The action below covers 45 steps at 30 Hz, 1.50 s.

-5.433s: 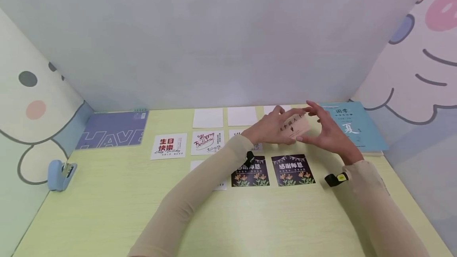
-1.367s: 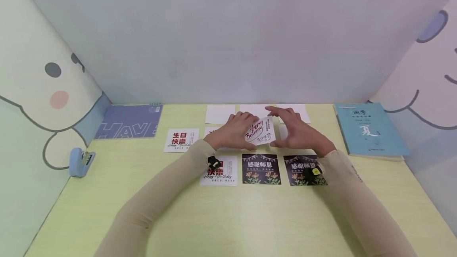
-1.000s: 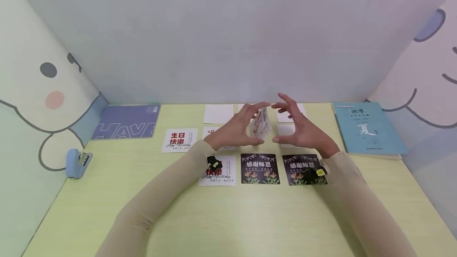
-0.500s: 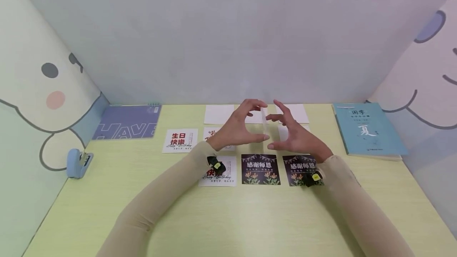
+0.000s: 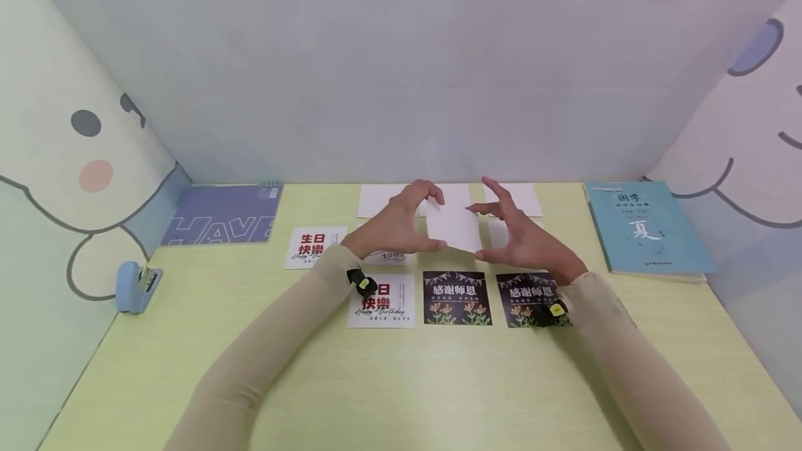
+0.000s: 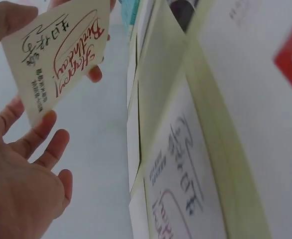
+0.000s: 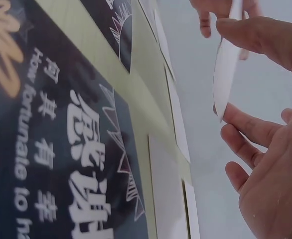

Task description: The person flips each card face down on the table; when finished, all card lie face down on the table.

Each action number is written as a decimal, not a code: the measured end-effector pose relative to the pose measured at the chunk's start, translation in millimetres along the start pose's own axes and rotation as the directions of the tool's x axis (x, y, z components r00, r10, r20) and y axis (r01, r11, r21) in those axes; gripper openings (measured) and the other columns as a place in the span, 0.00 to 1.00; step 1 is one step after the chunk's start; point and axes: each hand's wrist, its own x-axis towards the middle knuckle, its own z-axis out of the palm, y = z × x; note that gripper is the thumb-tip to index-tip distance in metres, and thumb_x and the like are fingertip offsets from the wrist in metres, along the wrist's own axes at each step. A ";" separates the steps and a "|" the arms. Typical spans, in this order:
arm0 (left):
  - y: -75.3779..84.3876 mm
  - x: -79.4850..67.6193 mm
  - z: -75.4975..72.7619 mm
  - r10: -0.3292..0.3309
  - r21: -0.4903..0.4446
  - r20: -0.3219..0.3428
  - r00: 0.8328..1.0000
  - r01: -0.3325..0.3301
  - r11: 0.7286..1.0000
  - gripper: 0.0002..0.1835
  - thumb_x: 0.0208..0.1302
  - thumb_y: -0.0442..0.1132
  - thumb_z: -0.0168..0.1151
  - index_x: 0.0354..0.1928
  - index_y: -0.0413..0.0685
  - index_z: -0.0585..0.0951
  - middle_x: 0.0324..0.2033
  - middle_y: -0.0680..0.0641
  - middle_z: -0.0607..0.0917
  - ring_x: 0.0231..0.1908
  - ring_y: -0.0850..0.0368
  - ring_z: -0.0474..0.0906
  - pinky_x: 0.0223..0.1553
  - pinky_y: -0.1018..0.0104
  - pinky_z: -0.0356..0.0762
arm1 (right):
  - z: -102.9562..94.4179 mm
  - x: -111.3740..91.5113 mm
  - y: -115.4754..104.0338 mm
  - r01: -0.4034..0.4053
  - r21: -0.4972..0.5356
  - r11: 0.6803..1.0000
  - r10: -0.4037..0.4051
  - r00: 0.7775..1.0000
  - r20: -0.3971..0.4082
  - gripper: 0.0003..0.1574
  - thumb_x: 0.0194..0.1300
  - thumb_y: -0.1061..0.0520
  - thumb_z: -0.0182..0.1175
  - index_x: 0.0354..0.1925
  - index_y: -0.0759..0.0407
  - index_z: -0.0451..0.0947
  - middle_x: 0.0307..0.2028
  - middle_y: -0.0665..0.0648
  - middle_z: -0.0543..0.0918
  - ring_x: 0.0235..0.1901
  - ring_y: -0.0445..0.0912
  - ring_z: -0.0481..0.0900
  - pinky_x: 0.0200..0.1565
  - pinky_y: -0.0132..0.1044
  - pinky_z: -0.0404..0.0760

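Both hands hold one small card (image 5: 452,225) above the table, its blank white face toward the head view. The left wrist view shows its other face, with red "Happy Birthday!" lettering (image 6: 78,55) and black script. My left hand (image 5: 391,225) has thumb and index finger at the card's left side. On the right side, my right hand (image 5: 523,235) takes it between thumb and index finger; the right wrist view shows the card (image 7: 226,69) nearly edge-on. Below lie a red-printed birthday card (image 5: 382,301) and two dark flower cards (image 5: 457,298), the right one partly covered by the wrist strap.
Blank white cards (image 5: 382,199) line the back edge, partly hidden by the hands. Another birthday card (image 5: 313,246) lies left of the hands. A purple notebook (image 5: 222,214) and light blue desk tool (image 5: 134,287) are at left, a teal book (image 5: 648,228) at right.
Over the last second the card has turned from its printed face, through edge-on, to its blank face. The left hand has shifted slightly left. Earlier, the hands held a pinkish card farther right.
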 end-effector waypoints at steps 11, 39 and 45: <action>-7.4 0.5 9.9 -0.111 0.316 0.138 0.984 0.063 0.947 0.46 0.50 0.61 0.83 0.69 0.60 0.71 0.62 0.53 0.83 0.64 0.49 0.72 0.67 0.39 0.58 | 5.2 -0.4 13.0 -0.127 -0.045 0.991 0.130 0.989 0.074 0.86 0.58 0.52 0.82 0.87 0.44 0.27 0.72 0.61 0.80 0.79 0.67 0.65 0.75 0.82 0.44; -10.5 -39.0 -46.5 -0.290 0.365 0.137 0.947 0.224 0.904 0.52 0.54 0.55 0.84 0.78 0.62 0.65 0.68 0.48 0.81 0.75 0.43 0.66 0.68 0.40 0.55 | 21.3 23.5 0.7 -0.172 -0.139 0.975 0.191 0.971 0.141 0.69 0.62 0.43 0.79 0.87 0.49 0.47 0.76 0.57 0.71 0.74 0.58 0.64 0.76 0.70 0.54; -24.4 -60.3 -58.4 -0.334 0.441 0.139 0.932 0.244 0.864 0.54 0.53 0.56 0.83 0.80 0.58 0.66 0.64 0.47 0.80 0.66 0.45 0.67 0.67 0.42 0.57 | 36.4 42.8 -13.3 -0.113 -0.159 0.981 0.143 0.972 0.187 0.60 0.63 0.42 0.77 0.84 0.51 0.59 0.77 0.58 0.71 0.76 0.58 0.63 0.75 0.65 0.57</action>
